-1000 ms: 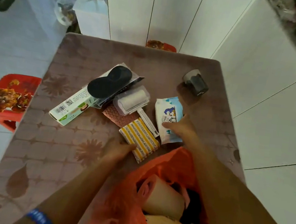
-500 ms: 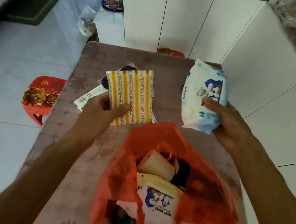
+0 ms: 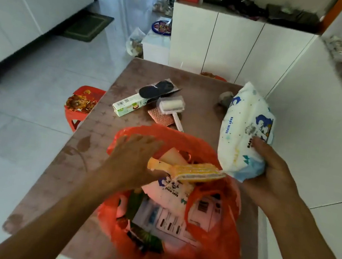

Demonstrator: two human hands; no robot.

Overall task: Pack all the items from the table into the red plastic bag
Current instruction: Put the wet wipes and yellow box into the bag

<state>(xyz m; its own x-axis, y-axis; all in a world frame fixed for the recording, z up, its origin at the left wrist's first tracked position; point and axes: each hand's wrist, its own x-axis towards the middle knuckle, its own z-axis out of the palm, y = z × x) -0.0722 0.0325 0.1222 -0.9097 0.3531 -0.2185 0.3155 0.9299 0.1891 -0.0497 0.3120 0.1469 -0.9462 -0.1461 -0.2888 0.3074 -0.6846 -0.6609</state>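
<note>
The red plastic bag (image 3: 213, 245) stands open at the table's near edge, with several packed items inside. My left hand (image 3: 133, 159) hovers over its mouth with fingers stretched out; the yellow striped sponge pack (image 3: 197, 173) lies edge-on at its thumb side, above the bag. At the right my right hand (image 3: 268, 174) grips a white baby wipes pack (image 3: 245, 134) beside the bag. On the brown table (image 3: 89, 151) lie a toothpaste box (image 3: 127, 107), a black eye mask (image 3: 157, 88), a lint roller (image 3: 172, 106), a pink pad (image 3: 160, 118) and a small grey object (image 3: 225, 98).
A red stool (image 3: 82, 102) stands on the floor left of the table. White cabinets (image 3: 219, 48) close off the far side and the right. A dark mat (image 3: 85, 27) lies on the tiled floor at the far left.
My left hand has brought the sponge pack down over the bag's mouth and spread its fingers. My right hand has moved the wipes pack nearer to the bag. The camera has tilted up.
</note>
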